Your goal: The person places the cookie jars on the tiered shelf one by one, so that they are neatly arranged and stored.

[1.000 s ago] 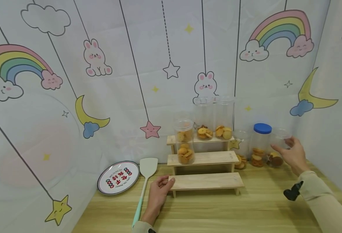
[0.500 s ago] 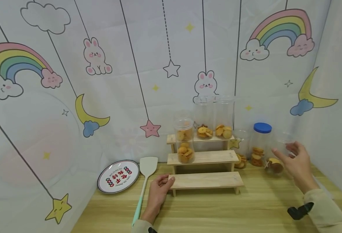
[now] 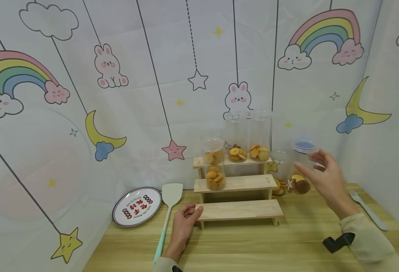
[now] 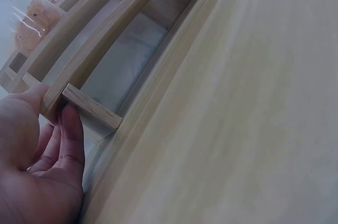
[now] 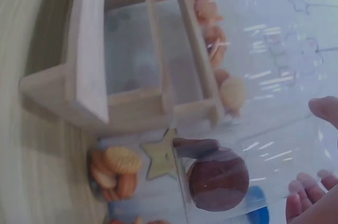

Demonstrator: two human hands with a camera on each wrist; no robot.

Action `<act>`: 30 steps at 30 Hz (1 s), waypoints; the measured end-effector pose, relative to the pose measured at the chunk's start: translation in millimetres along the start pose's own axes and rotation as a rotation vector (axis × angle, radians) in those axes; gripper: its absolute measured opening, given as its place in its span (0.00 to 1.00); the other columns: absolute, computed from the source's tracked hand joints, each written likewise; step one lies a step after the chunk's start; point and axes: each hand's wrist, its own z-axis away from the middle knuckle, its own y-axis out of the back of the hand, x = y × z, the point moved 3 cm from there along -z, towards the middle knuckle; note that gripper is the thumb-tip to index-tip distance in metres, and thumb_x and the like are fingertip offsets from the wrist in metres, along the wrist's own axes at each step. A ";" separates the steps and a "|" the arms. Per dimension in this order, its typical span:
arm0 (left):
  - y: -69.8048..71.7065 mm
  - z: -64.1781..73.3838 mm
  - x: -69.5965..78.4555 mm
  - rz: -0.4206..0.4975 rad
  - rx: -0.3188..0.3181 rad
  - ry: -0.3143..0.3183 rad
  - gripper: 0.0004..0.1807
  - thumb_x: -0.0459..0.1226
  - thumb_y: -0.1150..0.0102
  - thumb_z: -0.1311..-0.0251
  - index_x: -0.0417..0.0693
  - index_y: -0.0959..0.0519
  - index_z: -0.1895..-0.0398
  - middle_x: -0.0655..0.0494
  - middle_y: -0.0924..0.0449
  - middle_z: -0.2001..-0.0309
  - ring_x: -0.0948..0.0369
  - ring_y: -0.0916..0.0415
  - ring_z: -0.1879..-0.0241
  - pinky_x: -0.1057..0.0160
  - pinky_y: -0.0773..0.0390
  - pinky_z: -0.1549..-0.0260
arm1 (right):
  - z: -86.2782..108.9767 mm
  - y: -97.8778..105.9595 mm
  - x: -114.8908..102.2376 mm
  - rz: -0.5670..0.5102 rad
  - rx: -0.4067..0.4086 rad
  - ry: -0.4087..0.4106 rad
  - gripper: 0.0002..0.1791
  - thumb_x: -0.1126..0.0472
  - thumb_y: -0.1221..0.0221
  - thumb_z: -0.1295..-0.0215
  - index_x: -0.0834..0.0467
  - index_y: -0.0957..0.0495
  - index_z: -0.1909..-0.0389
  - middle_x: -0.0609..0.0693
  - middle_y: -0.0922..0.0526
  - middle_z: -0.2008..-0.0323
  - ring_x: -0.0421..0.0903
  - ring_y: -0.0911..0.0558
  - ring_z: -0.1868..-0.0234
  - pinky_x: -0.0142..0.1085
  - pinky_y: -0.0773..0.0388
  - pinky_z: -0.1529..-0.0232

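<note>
My right hand (image 3: 325,179) grips a clear plastic jar (image 3: 298,183) at the right of the shelf, thumb on one side and fingers on the other. Near the jar's bottom lies a dark chocolate cookie (image 5: 219,179). Behind it, a jar with a blue lid (image 5: 259,205) is mostly hidden in the head view. With my left hand (image 3: 184,224) I pinch the left end of the lowest step of a three-step wooden shelf (image 3: 240,209). The left wrist view shows the thumb over that board (image 4: 79,71) and fingers under it.
Jars of cookies stand on the shelf: one on the middle step (image 3: 214,170), two on the top step (image 3: 237,139). Another cookie jar (image 3: 279,185) stands just right of the shelf. A plate (image 3: 137,207) and spatula (image 3: 172,194) lie left; a fork (image 3: 367,209) lies right.
My right hand has carried the clear jar left, in front of the blue-lidded jar. The fork at the right has come into sight. My left hand has stayed on the shelf.
</note>
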 end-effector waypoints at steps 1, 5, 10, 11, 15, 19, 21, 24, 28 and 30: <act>0.2 -0.2 -0.3 -0.001 0.000 -0.003 0.29 0.43 0.27 0.29 0.31 0.21 0.35 0.43 0.11 0.54 0.64 0.18 0.60 0.68 0.12 0.63 | -1.8 -2.8 -4.5 -0.011 0.004 0.009 0.44 0.44 0.30 0.27 0.57 0.39 0.21 0.46 0.27 0.34 0.30 0.31 0.39 0.22 0.31 0.43; 0.9 0.0 0.0 -0.007 -0.002 -0.001 0.29 0.43 0.27 0.29 0.31 0.21 0.34 0.43 0.12 0.54 0.64 0.18 0.60 0.69 0.13 0.63 | -6.6 -15.1 -19.5 -0.075 0.011 0.035 0.39 0.47 0.28 0.28 0.54 0.36 0.25 0.36 0.26 0.39 0.32 0.30 0.38 0.17 0.32 0.45; 1.2 1.7 2.0 -0.017 -0.006 0.002 0.30 0.44 0.27 0.29 0.32 0.21 0.34 0.43 0.12 0.53 0.64 0.18 0.59 0.70 0.14 0.63 | -8.9 -35.9 -33.7 -0.125 -0.030 0.041 0.41 0.46 0.28 0.28 0.55 0.37 0.23 0.42 0.26 0.35 0.46 0.29 0.31 0.28 0.30 0.36; 1.3 1.9 2.1 -0.018 -0.007 0.000 0.30 0.45 0.28 0.29 0.32 0.21 0.34 0.43 0.12 0.53 0.64 0.18 0.59 0.70 0.14 0.63 | -9.6 -40.6 -36.2 -0.130 -0.041 0.041 0.43 0.45 0.29 0.28 0.56 0.38 0.22 0.46 0.26 0.34 0.48 0.29 0.29 0.33 0.29 0.33; 1.5 2.7 3.4 -0.021 -0.007 0.001 0.30 0.45 0.28 0.29 0.32 0.21 0.34 0.44 0.12 0.53 0.64 0.18 0.59 0.71 0.15 0.63 | -13.9 -59.1 -43.5 -0.165 -0.080 0.039 0.46 0.44 0.29 0.28 0.59 0.40 0.20 0.55 0.27 0.30 0.53 0.28 0.27 0.51 0.29 0.27; 2.1 3.2 3.3 -0.014 -0.007 0.012 0.29 0.44 0.27 0.29 0.32 0.20 0.35 0.45 0.12 0.54 0.64 0.18 0.59 0.70 0.14 0.62 | -18.3 -78.6 -45.3 -0.210 -0.120 0.029 0.48 0.45 0.28 0.28 0.61 0.41 0.19 0.59 0.28 0.27 0.55 0.29 0.25 0.55 0.31 0.24; 2.5 3.1 2.8 -0.014 -0.005 0.015 0.29 0.44 0.27 0.29 0.33 0.20 0.35 0.45 0.12 0.54 0.64 0.18 0.59 0.70 0.14 0.62 | -19.5 -87.6 -46.8 -0.231 -0.132 0.025 0.49 0.45 0.28 0.29 0.61 0.42 0.18 0.60 0.28 0.27 0.56 0.29 0.24 0.56 0.31 0.23; 2.7 2.5 2.2 -0.017 -0.001 0.016 0.29 0.44 0.27 0.30 0.33 0.20 0.35 0.46 0.12 0.54 0.65 0.18 0.59 0.71 0.14 0.62 | -20.6 -100.1 -50.3 -0.239 -0.134 0.031 0.49 0.45 0.27 0.30 0.61 0.40 0.18 0.60 0.27 0.27 0.56 0.29 0.24 0.56 0.32 0.22; 1.5 1.7 2.3 0.002 -0.006 0.018 0.29 0.44 0.26 0.30 0.32 0.20 0.35 0.45 0.12 0.55 0.64 0.18 0.60 0.69 0.13 0.63 | -21.5 -112.3 -53.5 -0.226 -0.128 0.061 0.49 0.45 0.25 0.32 0.59 0.37 0.19 0.60 0.26 0.28 0.57 0.28 0.25 0.58 0.31 0.22; 0.9 0.9 2.6 0.014 -0.011 0.021 0.29 0.43 0.26 0.30 0.32 0.20 0.35 0.44 0.12 0.54 0.64 0.18 0.60 0.68 0.12 0.63 | -21.9 -115.4 -52.7 -0.210 -0.129 0.070 0.49 0.44 0.25 0.32 0.58 0.37 0.19 0.60 0.26 0.28 0.58 0.28 0.26 0.59 0.30 0.22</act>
